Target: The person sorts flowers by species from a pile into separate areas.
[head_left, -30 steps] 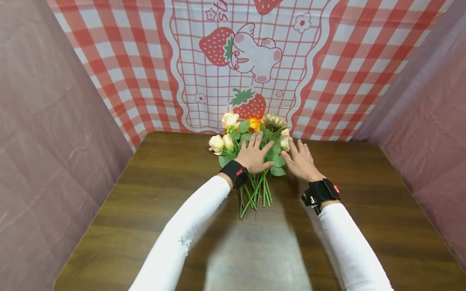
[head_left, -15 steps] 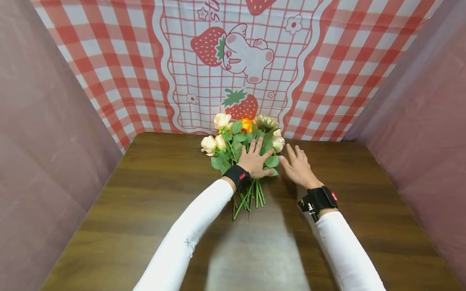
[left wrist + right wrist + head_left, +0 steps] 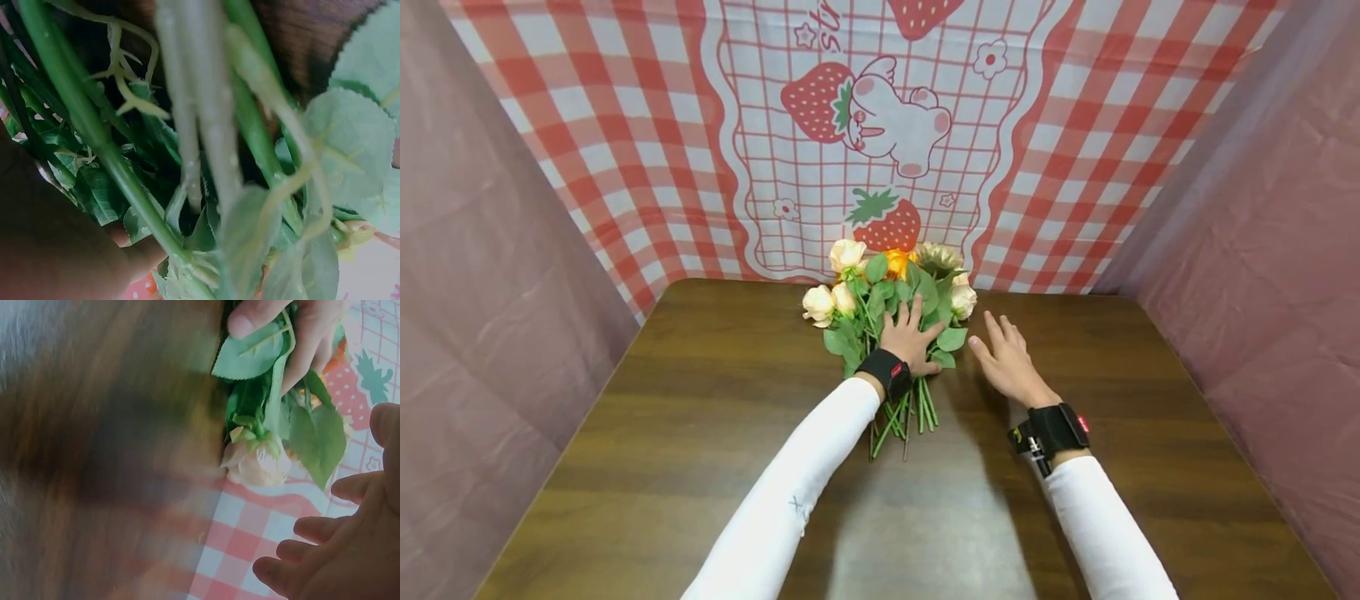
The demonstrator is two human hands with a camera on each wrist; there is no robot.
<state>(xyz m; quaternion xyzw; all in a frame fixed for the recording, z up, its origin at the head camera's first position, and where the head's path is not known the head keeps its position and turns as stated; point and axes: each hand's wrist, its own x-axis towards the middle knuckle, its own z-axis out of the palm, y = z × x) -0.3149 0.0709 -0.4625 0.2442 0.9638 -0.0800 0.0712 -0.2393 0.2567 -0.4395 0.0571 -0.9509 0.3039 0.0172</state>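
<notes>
A bunch of flowers lies on the table, its green stems [image 3: 928,408] toward me and its blooms at the back. Cream roses [image 3: 817,306], an orange flower [image 3: 898,263] and a pale, wide bloom [image 3: 938,257] show among leaves [image 3: 951,339]. My left hand [image 3: 908,343] rests spread over the leaves and upper stems. Close up in the left wrist view are green stems [image 3: 119,178], with that hand dark at lower left. My right hand [image 3: 1011,367] is held right of the bunch, fingers extended, touching nothing. In the right wrist view, a rose [image 3: 259,464] hangs beyond its fingertips.
The brown wooden table [image 3: 700,400] runs back to a red-and-white checked cloth [image 3: 1075,167] with strawberry prints. Pinkish curtains [image 3: 1247,292] stand on both sides. Black wrist straps [image 3: 1054,429] sit on both wrists.
My right hand has drawn back from the rose, rightward and toward me. The left hand has slid slightly toward the stems. The head view has shifted a little.
</notes>
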